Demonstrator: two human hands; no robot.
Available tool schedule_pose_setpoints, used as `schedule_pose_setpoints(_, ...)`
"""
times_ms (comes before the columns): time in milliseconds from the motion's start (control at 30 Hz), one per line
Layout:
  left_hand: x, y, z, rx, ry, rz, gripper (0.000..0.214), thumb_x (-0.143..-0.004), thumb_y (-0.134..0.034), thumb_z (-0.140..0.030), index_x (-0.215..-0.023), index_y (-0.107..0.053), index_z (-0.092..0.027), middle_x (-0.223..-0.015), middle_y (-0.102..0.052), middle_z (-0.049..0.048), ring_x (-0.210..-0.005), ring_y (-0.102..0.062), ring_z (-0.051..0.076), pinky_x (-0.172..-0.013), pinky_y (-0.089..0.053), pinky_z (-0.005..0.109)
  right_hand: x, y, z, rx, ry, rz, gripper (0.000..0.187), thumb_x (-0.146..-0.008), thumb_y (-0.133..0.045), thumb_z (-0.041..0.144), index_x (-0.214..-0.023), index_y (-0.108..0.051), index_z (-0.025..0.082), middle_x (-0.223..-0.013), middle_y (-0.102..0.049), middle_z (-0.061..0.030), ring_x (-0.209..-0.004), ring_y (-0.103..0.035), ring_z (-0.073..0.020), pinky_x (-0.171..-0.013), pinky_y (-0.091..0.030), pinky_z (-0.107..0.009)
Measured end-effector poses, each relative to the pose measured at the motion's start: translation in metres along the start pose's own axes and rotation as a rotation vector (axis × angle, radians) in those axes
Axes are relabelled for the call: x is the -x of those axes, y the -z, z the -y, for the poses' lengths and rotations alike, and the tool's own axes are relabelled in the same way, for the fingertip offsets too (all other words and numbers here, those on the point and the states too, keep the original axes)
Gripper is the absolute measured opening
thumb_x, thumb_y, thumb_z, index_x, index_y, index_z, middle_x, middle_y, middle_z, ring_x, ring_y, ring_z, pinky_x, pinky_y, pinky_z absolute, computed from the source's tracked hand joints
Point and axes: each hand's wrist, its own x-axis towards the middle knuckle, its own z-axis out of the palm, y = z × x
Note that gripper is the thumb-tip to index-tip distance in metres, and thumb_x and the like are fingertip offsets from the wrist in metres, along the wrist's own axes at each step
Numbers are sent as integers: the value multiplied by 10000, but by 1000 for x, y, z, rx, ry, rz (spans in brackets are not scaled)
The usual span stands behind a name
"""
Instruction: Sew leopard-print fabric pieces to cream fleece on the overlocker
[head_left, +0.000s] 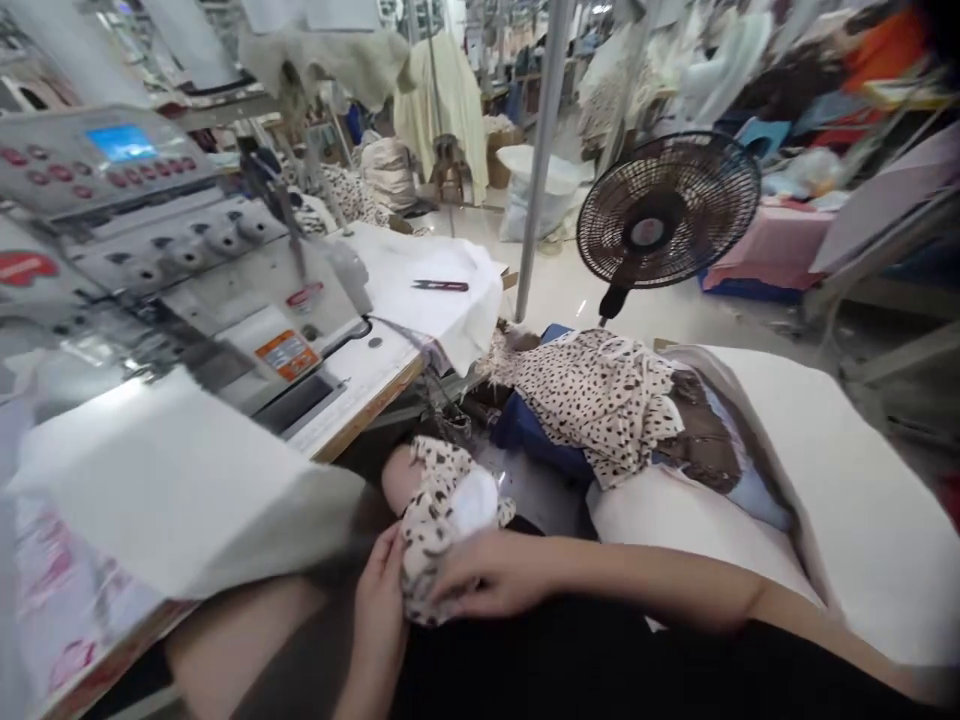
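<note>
Both hands are closed on a bundle of cream spotted fabric (439, 540), held off the table in front of the body. Left hand (382, 595) wraps the near side, fingers curled up around it. Right hand (487, 575) lies across the top, fingers spread toward the left hand, close to a white patch (474, 502) in the cloth. Both grips look snug, with no gap showing, and hold only the fabric. The bundle sits just past a bare knee (397, 475).

Sewing table (367, 410): wooden front edge runs just above the hands. Overlock machine (225, 270) sits on it at left, with thread snips (439, 286) on white cloth (427, 300) at the far corner, probably parked there for quick reach. Blurred white fabric (157, 490) overhangs the near-left edge and crowds the left hand.

Matching spotted garments (592, 400) are heaped on white sacks (847, 490) at right, likely kept within arm's reach, with navy cloth (532, 440) beneath. Working room is tight: only a narrow gap between table edge and pile. Stand fan (667, 210) is beyond the pile.
</note>
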Motion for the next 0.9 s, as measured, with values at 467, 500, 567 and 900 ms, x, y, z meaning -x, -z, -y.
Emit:
schedule_pose_setpoints(467, 15, 39, 25, -239, -107, 16, 408, -673, -614, -412, -985, -595, -151, -977, -635, 82, -893, -586, 221, -805, -451, 318, -15, -2, -55, -176, -291, -278, 600, -618, -653, 151, -1185, -457, 140, -1171, -521, -109, -1080, -490, -226, -944, -365, -353)
schedule_pose_setpoints(500, 15, 39, 21, -243, -122, 35, 434, -651, -639, -380, -1019, -577, -159, -1024, -622, 83, -928, -579, 226, -827, -445, 320, -19, -7, -53, -255, -268, -272, 648, -625, -670, 179, -1218, -411, 138, -1162, -521, -111, -1066, -498, -218, -930, -378, -343)
schedule_pose_setpoints(567, 15, 38, 13, -248, -182, 81, 606, -601, -683, -285, -1167, -480, -209, -1178, -552, 74, -1037, -538, 227, -881, -423, 315, -25, -14, -50, -421, -240, -278, 768, -649, -685, 235, -1295, -281, 143, -1152, -526, -113, -1044, -518, -198, -910, -397, -323)
schedule_pose_setpoints(900, 9, 26, -1, -464, -321, 159, 532, -633, -632, -226, -1150, -518, -174, -1106, -599, 85, -996, -557, 247, -892, -414, 353, -20, -1, -19, -82, -351, -85, 761, -743, -610, 410, -1380, -241, 218, -1337, -418, -103, -1174, -443, -260, -969, -342, -329)
